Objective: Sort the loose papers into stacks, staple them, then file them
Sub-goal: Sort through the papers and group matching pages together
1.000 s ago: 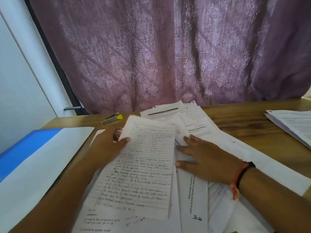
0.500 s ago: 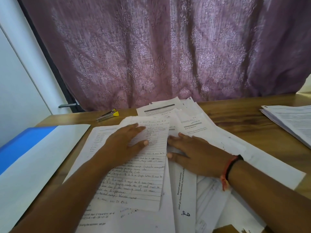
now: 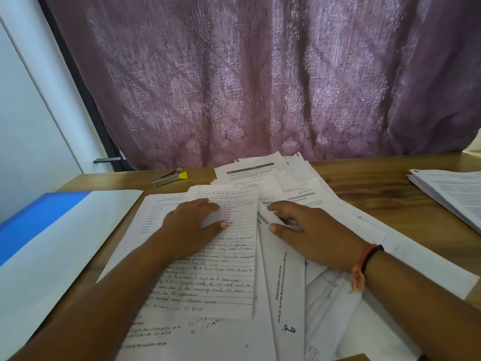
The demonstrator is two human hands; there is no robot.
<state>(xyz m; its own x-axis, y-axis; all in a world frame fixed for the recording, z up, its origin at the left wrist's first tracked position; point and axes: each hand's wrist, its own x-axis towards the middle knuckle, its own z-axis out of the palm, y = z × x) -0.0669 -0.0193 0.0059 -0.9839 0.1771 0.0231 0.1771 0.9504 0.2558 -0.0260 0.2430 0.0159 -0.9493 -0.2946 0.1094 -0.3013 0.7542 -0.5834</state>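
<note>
A: Papers (image 3: 335, 303), where?
B: A loose heap in the middle of the tabletop (image 3: 364, 186), fanned and overlapping from the far edge to the near edge. Mostly printed pages, some turned sideways.

A: What's on top?
B: A lined sheet (image 3: 223, 280), handwritten and a little tilted, on the left half of the heap.

A: Left hand (image 3: 192, 226)?
B: Palm down on the upper part of the lined sheet. Fingers straight, thumb out, pressing flat. Nothing clasped.

A: Right hand (image 3: 309, 230)?
B: Just beside the sheet's right edge, palm down on printed pages. Fingers extended, thumb apart, resting on the paper with nothing clasped. A page edge bulges up between forefinger and thumb. There's a red-and-black wristband (image 3: 367, 259) on that wrist.

A: Stapler (image 3: 169, 177)?
B: Near the far edge, left of the heap's far end and apart from it. Silver with a yellow tip. Neither hand touches it.

A: Folder (image 3: 52, 230)?
B: Blue and white, lying flat at the left edge, just beside the heap.

A: Anything else?
B: A stack (image 3: 453, 194) of printed pages at the right edge, well apart from the heap and partly out of view. A purple patterned curtain (image 3: 260, 87) hangs behind the far edge.
</note>
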